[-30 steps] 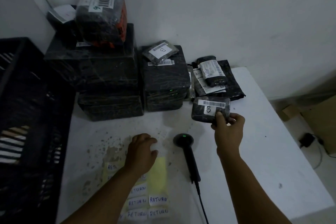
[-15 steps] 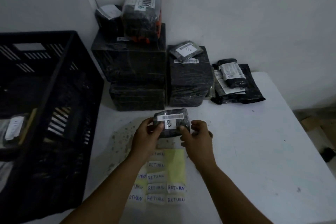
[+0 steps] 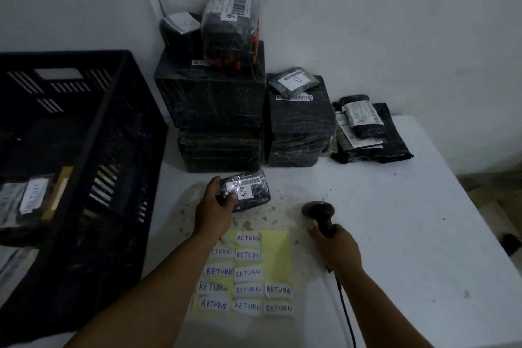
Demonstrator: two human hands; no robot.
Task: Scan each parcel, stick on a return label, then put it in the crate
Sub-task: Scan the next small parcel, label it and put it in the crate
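Note:
My left hand (image 3: 214,207) grips a small black wrapped parcel (image 3: 254,192) marked 3, with its barcode label facing up, just above the table. My right hand (image 3: 336,248) is closed around the handle of a black barcode scanner (image 3: 319,212), whose head lies to the right of the parcel. A yellow sheet (image 3: 276,254) with several white RETURN labels (image 3: 247,272) lies between my forearms. The black plastic crate (image 3: 93,133) stands at the left and holds a few labelled parcels.
Stacked black wrapped boxes (image 3: 214,104) stand against the wall behind the parcel, with smaller parcels on top. Flat black mailer bags (image 3: 367,135) lie at the back right. The white table (image 3: 409,220) ends at the right, and the scanner cable (image 3: 347,316) trails toward me.
The parcel passed from my right hand to both hands, and now only my left hand holds it. My right hand has moved right and taken hold of the scanner.

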